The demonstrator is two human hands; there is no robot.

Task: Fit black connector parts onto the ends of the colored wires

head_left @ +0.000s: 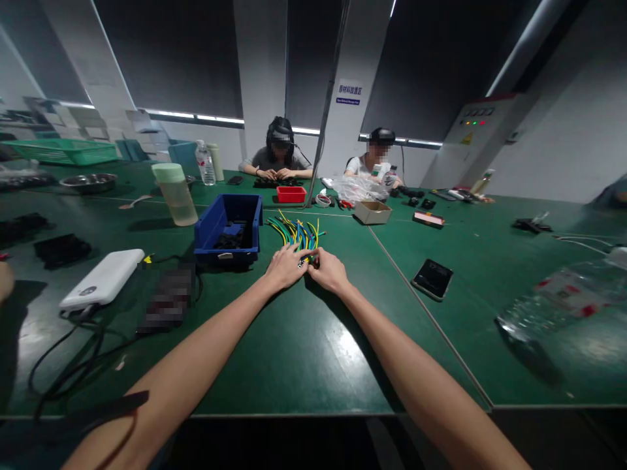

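Before dark blinds (166,52), the green counter (304,365) stretches from its near edge to the left hand (285,266) and right hand (330,269), both at wires (300,235) beside a blue bin (240,256); I can't tell whether either grip pinches them.

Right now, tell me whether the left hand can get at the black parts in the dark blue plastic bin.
Likely yes: the left hand is right of the blue bin, whose open top leaves the black parts uncovered. It must first leave the thin yellow, green and blue wires.

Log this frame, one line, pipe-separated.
left hand: at wires | right hand: beside left, grip unclear | blue bin: left of wires, holds black parts
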